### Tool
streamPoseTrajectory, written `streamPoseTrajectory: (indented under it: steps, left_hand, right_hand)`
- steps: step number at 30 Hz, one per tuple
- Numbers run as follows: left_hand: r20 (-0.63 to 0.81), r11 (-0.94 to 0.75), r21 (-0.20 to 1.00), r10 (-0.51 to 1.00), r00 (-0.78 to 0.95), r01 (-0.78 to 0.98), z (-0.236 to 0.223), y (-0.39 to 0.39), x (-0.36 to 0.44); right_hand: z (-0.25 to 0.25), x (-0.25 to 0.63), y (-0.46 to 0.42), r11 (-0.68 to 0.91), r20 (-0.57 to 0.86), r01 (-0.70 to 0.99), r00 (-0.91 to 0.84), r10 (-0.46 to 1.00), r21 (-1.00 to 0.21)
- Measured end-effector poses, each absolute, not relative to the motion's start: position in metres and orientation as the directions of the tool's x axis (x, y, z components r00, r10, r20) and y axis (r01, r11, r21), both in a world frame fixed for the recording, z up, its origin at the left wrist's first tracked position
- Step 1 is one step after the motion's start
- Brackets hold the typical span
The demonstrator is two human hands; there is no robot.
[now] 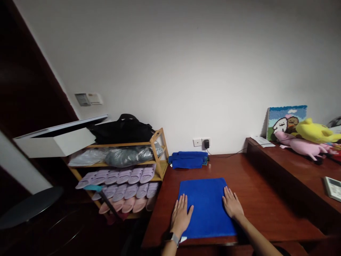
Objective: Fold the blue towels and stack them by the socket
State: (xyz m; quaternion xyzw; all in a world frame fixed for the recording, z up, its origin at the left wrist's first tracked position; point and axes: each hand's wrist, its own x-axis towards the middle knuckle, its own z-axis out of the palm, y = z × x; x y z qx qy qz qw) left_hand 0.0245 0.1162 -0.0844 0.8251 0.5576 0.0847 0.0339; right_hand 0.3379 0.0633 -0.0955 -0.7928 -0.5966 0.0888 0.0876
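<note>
A blue cloth [206, 209] lies spread flat on the reddish-brown wooden table [261, 199], close to its front edge. My left hand [182, 215] rests flat over the cloth's left edge, fingers stretched forward and thumb apart. On the opposite edge lies my right hand [232, 203], palm down with its fingers extended. Neither hand grips anything. A small white tag shows at the cloth's near left corner, beside my left wrist. Farther back, against the wall, sits a pile of folded blue cloths [188, 160].
Left of the table stands a wooden rack [159, 156] with several slippers [124, 176] and a black bag [122, 131]. A raised ledge on the right holds plush toys [301, 144], a picture [286, 121] and a calculator [333, 187]. A plugged black adapter [206, 143] trails a cable.
</note>
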Motion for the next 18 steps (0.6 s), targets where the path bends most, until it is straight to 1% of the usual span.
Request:
streamPoseTrajectory:
  steps: [3,6,10,14,16,18]
  left_hand:
    - [0.122,-0.383,0.163,0.922,0.366,0.91,-0.084,0.111,0.022]
    - [0.123,-0.378,0.166,0.924,0.361,0.911,-0.085,0.111,0.026]
    - [0.147,-0.383,0.172,0.921,0.361,0.907,-0.089,0.113,0.026]
    - [0.179,-0.398,0.168,0.912,0.37,0.902,-0.094,0.115,0.025]
    - [0.167,-0.402,0.16,0.911,0.377,0.902,-0.093,0.116,0.022]
    - [0.125,-0.395,0.156,0.917,0.378,0.905,-0.09,0.119,0.02]
  right_hand:
    - [-0.094,0.336,0.06,-0.285,-0.051,0.932,0.281,0.958,-0.225]
    - [-0.101,0.333,0.047,-0.31,-0.04,0.92,0.309,0.95,-0.242]
    - [-0.117,0.33,0.022,-0.28,-0.005,0.926,0.288,0.958,-0.252]
    - [-0.118,0.329,0.006,-0.259,0.019,0.934,0.272,0.962,-0.245]
    - [-0.114,0.328,0.004,-0.251,0.019,0.935,0.264,0.964,-0.249]
    - [-0.109,0.326,0.004,-0.249,0.012,0.936,0.26,0.966,-0.249]
